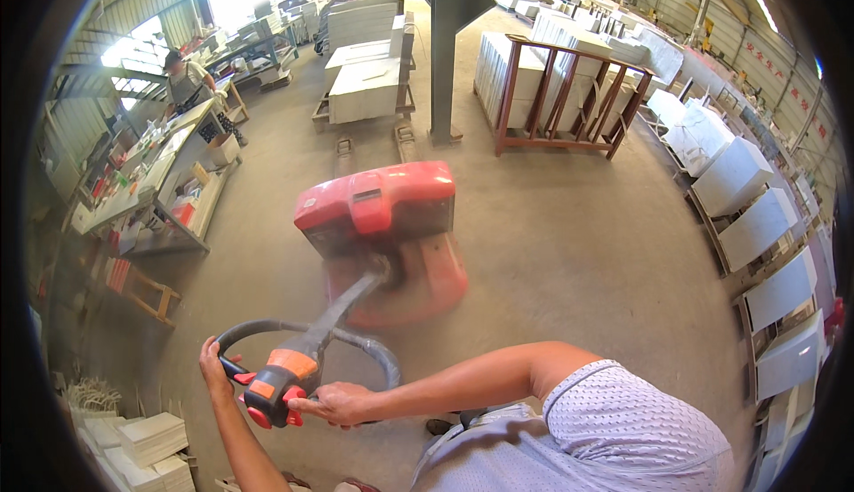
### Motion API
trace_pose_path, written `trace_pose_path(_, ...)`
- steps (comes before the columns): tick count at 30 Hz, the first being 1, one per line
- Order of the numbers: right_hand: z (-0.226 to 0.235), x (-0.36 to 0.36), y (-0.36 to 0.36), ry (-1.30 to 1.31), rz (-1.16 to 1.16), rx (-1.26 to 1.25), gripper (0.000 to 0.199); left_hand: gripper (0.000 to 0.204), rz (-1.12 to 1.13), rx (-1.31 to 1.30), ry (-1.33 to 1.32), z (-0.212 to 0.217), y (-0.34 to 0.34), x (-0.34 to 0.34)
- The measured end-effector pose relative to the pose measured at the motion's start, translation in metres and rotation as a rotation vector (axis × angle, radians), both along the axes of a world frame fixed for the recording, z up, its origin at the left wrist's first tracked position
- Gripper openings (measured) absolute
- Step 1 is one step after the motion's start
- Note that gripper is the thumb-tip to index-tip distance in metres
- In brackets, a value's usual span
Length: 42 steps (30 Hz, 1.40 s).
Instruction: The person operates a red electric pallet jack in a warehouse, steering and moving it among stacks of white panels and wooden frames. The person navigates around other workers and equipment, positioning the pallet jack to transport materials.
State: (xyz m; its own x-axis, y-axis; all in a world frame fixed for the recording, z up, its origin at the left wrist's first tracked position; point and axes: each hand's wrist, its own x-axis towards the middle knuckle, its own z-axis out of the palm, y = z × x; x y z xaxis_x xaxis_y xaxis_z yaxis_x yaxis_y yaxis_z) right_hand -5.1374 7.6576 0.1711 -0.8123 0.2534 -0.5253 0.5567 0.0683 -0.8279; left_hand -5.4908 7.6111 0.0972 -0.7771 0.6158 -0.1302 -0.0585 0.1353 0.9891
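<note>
A red electric pallet jack (378, 203) stands ahead of me on the concrete floor, its tiller (347, 301) slanting back toward me. The control head (283, 376) is black and orange with red controls, and a black loop (384, 360) curves around it. At the left side of that loop, my left hand (214, 369) is closed on the handle. My right hand (342, 402) is closed at the right side of the control head, its fingers at a red control. Parts of the right hand's grip are hidden. Two fork ends (406, 142) show beyond the jack's body.
Beyond the forks, pale slabs (365, 90) sit on a pallet beside a grey steel post (442, 56). A brown metal rack (569, 100) holds slabs to its right. White blocks (734, 176) line the right side. Workbenches (156, 181) stand left, with a person (185, 83) there.
</note>
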Motion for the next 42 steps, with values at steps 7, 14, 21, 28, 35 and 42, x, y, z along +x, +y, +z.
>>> trace_pose_path(7, 0.019, 0.049, 0.075, 0.025, -0.056, 0.369, 0.098, 0.045, 0.017, -0.035, 0.107, 0.001, 0.08, 0.033)
trace_pose_path(14, 0.028, 0.072, 0.122, 0.086, -0.142, 0.181, 0.093, 0.037, -0.065, -0.134, 0.37, -0.023, 0.116, 0.014)
trace_pose_path(21, 0.021, 0.087, 0.151, 0.173, -0.139, 0.388, 0.085, 0.032, -0.535, -0.178, 0.997, 0.028, 0.126, 0.045)
trace_pose_path(28, 0.025, 0.095, 0.159, 0.091, -0.164, 0.521, 0.084, 0.021, -0.833, -0.1, 1.371, 0.036, 0.139, 0.043)
trace_pose_path(35, 0.031, 0.13, 0.174, 0.048, -0.361, 0.945, 0.075, 0.031, -1.22, -0.228, 1.558, 0.023, 0.189, 0.043)
trace_pose_path(42, 0.016, 0.161, 0.208, 0.204, -0.633, 1.507, 0.064, 0.045, -1.123, -0.314, 1.173, 0.091, 0.21, 0.152)
